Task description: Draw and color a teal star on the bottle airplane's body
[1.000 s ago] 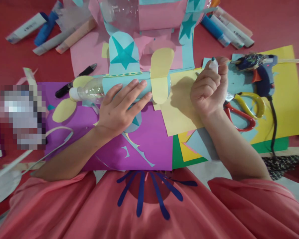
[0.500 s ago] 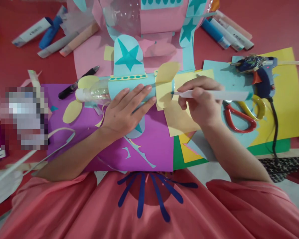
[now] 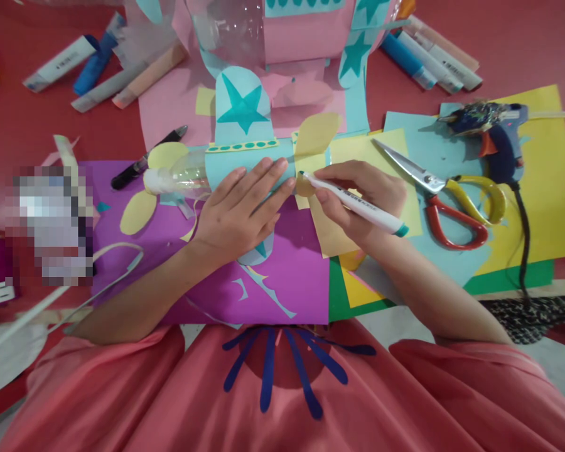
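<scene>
A clear bottle point(image 3: 191, 172) wrapped in light blue paper lies on its side, with its white cap to the left. Yellow oval pieces stick out near the cap, and a yellow piece point(image 3: 316, 133) is at the other end. On top, a blue wing point(image 3: 243, 110) bears a teal star. My left hand point(image 3: 238, 210) rests flat on the blue wrap, fingers stretched out. In my right hand point(image 3: 370, 194) is a white marker point(image 3: 365, 210), its green tip at the yellow paper on the bottle's right end.
Scissors point(image 3: 435, 185) with red and yellow handles and a glue gun point(image 3: 501, 141) lie right. Markers point(image 3: 59, 63) are at the back left, others point(image 3: 407, 59) back right. Behind stands a larger decorated bottle point(image 3: 306, 34). A black pen point(image 3: 145, 160) lies near the cap. Purple paper point(image 3: 292, 270) is underneath.
My right hand has moved left with the marker, which now slants down to the right with its tip on the yellow paper. The scissors' blades have come into view. My left hand stays put.
</scene>
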A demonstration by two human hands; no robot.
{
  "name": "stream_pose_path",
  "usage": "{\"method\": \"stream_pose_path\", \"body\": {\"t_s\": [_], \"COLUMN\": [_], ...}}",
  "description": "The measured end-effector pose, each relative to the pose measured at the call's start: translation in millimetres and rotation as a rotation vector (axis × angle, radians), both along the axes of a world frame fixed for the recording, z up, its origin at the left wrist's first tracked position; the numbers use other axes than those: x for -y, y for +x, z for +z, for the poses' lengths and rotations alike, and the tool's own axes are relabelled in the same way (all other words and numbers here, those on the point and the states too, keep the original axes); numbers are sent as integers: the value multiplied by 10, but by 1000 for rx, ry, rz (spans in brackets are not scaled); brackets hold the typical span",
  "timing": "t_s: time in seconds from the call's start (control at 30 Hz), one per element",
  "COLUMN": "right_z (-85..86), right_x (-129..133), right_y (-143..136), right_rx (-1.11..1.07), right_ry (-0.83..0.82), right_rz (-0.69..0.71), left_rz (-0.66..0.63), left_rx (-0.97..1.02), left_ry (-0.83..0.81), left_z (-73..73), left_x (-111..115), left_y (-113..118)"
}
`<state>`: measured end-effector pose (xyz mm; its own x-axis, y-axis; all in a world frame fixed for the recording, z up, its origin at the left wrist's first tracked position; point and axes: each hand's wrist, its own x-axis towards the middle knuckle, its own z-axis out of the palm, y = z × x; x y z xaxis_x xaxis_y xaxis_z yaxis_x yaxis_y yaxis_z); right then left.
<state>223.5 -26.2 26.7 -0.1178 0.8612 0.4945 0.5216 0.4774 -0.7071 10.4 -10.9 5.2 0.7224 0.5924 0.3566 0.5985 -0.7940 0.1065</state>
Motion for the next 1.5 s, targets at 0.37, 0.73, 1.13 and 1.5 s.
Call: {"method": "stream_pose_path", "body": {"t_s": [0.37,0.73,1.13,1.5], "right_z": [-80,-76,-94,-80], "right_x": [5,21,52,65], "right_y": [12,59,103,152], "right_rx": [36,20,-19,-13], "right_ry": [53,70,-4,119], "right_rz": [8,-51,-139,-169], "left_rz": [11,7,-1,0], "left_rx": [-32,-15,-26,-34], "left_ry": [206,190,154,232], "left_z": [17,9,-6,-16], "left_x": [-12,-12,-20,-37], "left_y": [21,14,-2,-2]}}
